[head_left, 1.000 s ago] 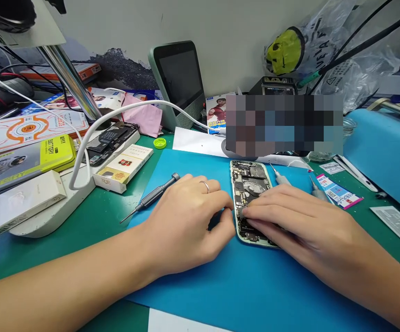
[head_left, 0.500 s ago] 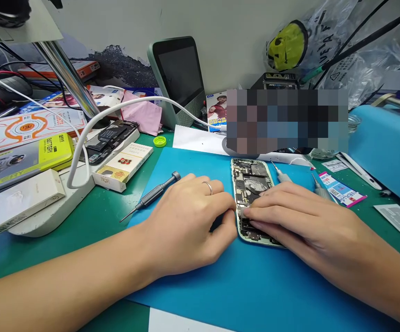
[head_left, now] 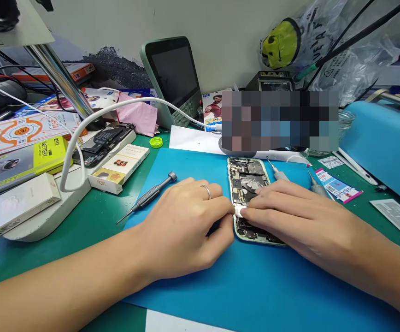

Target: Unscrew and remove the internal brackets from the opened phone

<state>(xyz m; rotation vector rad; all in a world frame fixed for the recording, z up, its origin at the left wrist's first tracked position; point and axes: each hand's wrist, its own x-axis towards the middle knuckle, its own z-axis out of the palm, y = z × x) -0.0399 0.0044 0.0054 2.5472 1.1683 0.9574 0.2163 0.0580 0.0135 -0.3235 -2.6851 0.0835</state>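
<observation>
We have the opened phone (head_left: 236, 184) face up on the blue mat (head_left: 200, 299), between our two hands, its insides bare and its pale rim showing. The right hand (head_left: 243, 213) lies over its lower right part, fingers close together and tips down at a small pale piece (head_left: 239, 211) near the left edge. We cannot tell whether those fingers pinch that piece or only press on it. The left hand (head_left: 233, 216) is curled, thumb and forefinger nearly meeting at the phone's left rim; whether anything sits between them is hidden.

For fine finger work like this, we judge it best to brace the rim lightly with the left hand, so that the phone does not slide on the mat. The right fingertips should bear straight down and gently, since a sideways push could catch the small parts around them. Lifting the knuckles a little would give us a clearer look at the spot.

The screwdriver (head_left: 150, 197) lies left of the phone, partly off the mat, and two pointed tools (head_left: 280, 174) lie to its right, near the right hand, so we mind our knuckles against their tips.
</observation>
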